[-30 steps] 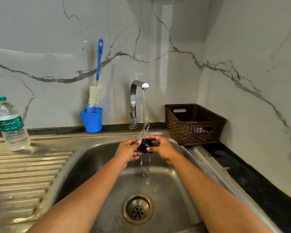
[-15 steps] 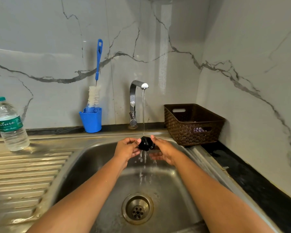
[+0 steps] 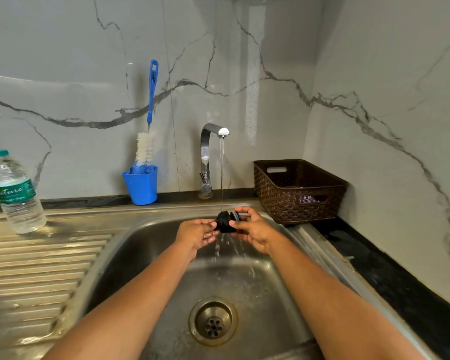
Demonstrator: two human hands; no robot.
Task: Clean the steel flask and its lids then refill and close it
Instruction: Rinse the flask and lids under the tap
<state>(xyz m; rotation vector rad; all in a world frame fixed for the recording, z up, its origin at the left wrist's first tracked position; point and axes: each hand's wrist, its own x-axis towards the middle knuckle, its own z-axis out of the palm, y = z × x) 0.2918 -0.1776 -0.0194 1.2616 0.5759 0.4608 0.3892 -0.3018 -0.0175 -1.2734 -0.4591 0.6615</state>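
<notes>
Over the last second the black lid (image 3: 225, 222) has been turned under the stream from the tap (image 3: 205, 157), so its grey-ringed end now faces the right hand (image 3: 256, 229), which pinches it between thumb and curled fingers above the sink (image 3: 143, 250). The left hand (image 3: 196, 233) has eased from cupping the lid to lying almost flat, its fingertips just touching the lid's left face. The lid seems to be getting rinsed one side after another, while the steel flask, out of view, is not yet refilled or closed.
</notes>
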